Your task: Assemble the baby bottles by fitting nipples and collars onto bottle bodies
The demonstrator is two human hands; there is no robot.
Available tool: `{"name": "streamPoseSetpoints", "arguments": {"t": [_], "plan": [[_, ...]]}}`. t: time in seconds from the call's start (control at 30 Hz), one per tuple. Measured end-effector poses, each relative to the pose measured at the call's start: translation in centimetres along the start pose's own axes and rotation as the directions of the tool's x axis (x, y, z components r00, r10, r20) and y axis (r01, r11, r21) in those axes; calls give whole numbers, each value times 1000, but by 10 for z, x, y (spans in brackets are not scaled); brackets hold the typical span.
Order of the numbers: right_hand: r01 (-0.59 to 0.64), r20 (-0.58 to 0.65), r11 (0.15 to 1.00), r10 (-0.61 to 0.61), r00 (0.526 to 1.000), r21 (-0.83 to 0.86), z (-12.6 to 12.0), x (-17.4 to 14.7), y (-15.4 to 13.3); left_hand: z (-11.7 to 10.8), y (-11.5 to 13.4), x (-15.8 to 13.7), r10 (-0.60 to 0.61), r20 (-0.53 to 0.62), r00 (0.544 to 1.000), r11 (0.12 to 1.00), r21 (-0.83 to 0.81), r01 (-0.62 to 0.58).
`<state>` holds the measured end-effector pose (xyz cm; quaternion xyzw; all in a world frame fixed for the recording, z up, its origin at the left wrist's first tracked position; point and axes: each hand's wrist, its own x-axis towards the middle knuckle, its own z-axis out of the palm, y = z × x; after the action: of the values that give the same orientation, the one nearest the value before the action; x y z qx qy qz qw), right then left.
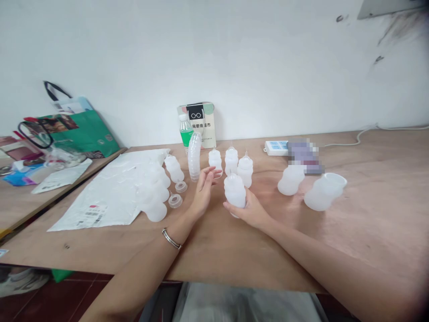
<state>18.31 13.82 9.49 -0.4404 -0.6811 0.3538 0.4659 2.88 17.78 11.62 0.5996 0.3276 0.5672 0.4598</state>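
My right hand [252,209] is wrapped around a translucent white squeeze bottle [235,191] with a ribbed body and a clear pointed nozzle cap. To its left, my left hand [205,185] has its fingers stretched out and holds nothing. Just beyond the hands stand several more capped squeeze bottles [231,161]. Two loose clear nozzle caps [175,200] lie left of my left hand. A curved stack of clear caps [194,156] stands behind it. On the right are uncapped bottles [291,180], one of them tipped with its open mouth [335,180] showing.
A white plastic mailer [110,192] lies at left, with a pile of bottle bodies [156,192] at its edge. A green-labelled water bottle [185,130] and a paper bag [208,127] stand by the wall. A white power strip [276,148] sits back right. A green bag [90,132] rests far left.
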Motion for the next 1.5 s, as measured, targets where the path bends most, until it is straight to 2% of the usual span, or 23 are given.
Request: {"name": "streamPoseSetpoints", "arguments": {"t": [0.1, 0.2, 0.33, 0.4, 0.53, 0.67, 0.73, 0.83, 0.87, 1.0, 1.07, 1.13, 1.17, 1.2, 1.23, 1.27, 1.3, 1.33, 1.37, 1.4, 1.43, 1.47, 1.5], "plan": [[-40, -30, 999, 39, 999, -32, 0, 1, 2, 1, 5, -4, 85, 88, 992, 996, 5, -86], [-31, -21, 998, 30, 999, -51, 0, 1, 1, 6, 8, -8, 87, 176, 980, 996, -11, -87], [48, -4, 998, -48, 999, -43, 0, -3, -4, 5, 4, -3, 1, 81, 997, 1000, -20, 0], [56, -35, 997, -58, 998, -44, 0, -4, -5, 2, 4, -1, 7, 25, 1000, 1000, -9, -7], [-15, -65, 997, 10, 998, -81, 1, -3, -5, 5, 11, -8, 127, 129, 983, 992, 0, -128], [-47, -15, 998, 47, 999, -39, -1, -3, -9, 13, 21, -16, 64, 114, 991, 998, 19, -67], [-90, 103, 993, 82, 991, 78, -2, -4, -14, 12, 25, -15, -14, 144, 989, 1000, 1, 14], [-226, 387, 942, 117, 914, 248, -4, -6, -21, 9, 27, -12, -77, 237, 968, 994, -52, 92], [-241, 405, 936, 123, 906, 257, -3, -6, -22, 9, 27, -11, -76, 253, 964, 993, -66, 95], [-121, 109, 990, 113, 988, 70, 4, -7, -21, 11, 28, -15, -36, 310, 950, 997, -50, 54], [-114, 120, 992, 108, 987, 45, 3, -9, -21, 11, 30, -17, -47, 331, 943, 998, -20, 56], [-203, 331, 965, 139, 933, 168, -1, -10, -24, 10, 33, -18, -55, 400, 915, 996, -42, 78], [-286, 478, 924, 137, 868, 255, -4, -11, -25, 9, 34, -18, -51, 461, 886, 994, -64, 91], [-383, 620, 865, 110, 777, 326, -7, -12, -27, 8, 35, -18, -42, 525, 850, 991, -84, 101], [-469, 725, 803, 67, 685, 369, -9, -12, -28, 7, 36, -17, -40, 576, 817, 990, -91, 112], [-519, 776, 760, 31, 630, 391, -10, -13, -28, 6, 36, -17, -45, 605, 795, 988, -90, 124], [-516, 771, 758, 26, 636, 400, -9, -13, -29, 5, 35, -17, -53, 610, 790, 987, -90, 135], [-460, 710, 796, 55, 702, 393, -7, -14, -29, 5, 34, -17, -60, 597, 800, 985, -95, 144], [-364, 594, 862, 95, 799, 352, -4, -14, -29, 6, 32, -16, -63, 573, 817, 983, -105, 149], [-258, 441, 927, 118, 890, 273, 0, -14, -29, 6, 31, -16, -60, 547, 835, 983, -115, 146], [-167, 293, 970, 111, 950, 175, 3, -14, -29, 6, 29, -16, -56, 525, 849, 984, -117, 137], [-109, 186, 990, 90, 978, 93, 5, -14, -29, 6, 29, -16, -56, 507, 860, 986, -107, 128], [-86, 144, 995, 78, 987, 52, 5, -13, -29, 6, 29, -16, -64, 497, 866, 989, -86, 122]]}}
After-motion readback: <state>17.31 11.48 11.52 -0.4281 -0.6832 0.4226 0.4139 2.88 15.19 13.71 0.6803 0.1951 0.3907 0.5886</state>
